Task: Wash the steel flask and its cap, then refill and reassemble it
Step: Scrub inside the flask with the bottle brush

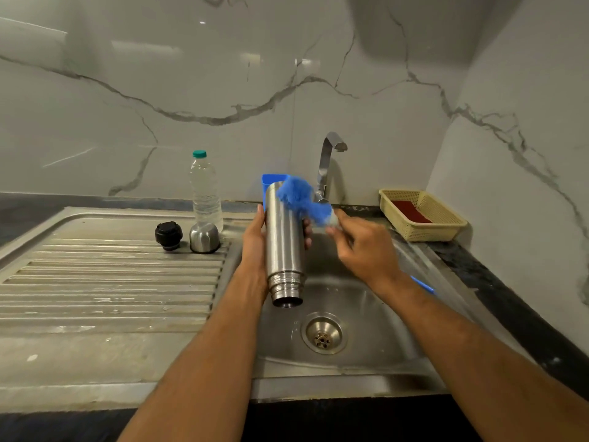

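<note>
I'm watching left hand wrapping the cylindrical brushed-steel flask mid-body over the sink basin | long axis tilting, open mouth toward me | right hand pinching the blue bristle brush, scrubbing the far base end above the left grip.

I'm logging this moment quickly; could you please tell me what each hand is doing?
Left hand: grips the steel flask.
Right hand: holds the blue brush.

A yellow basket – red pad inside – sits right of the tap.
</note>
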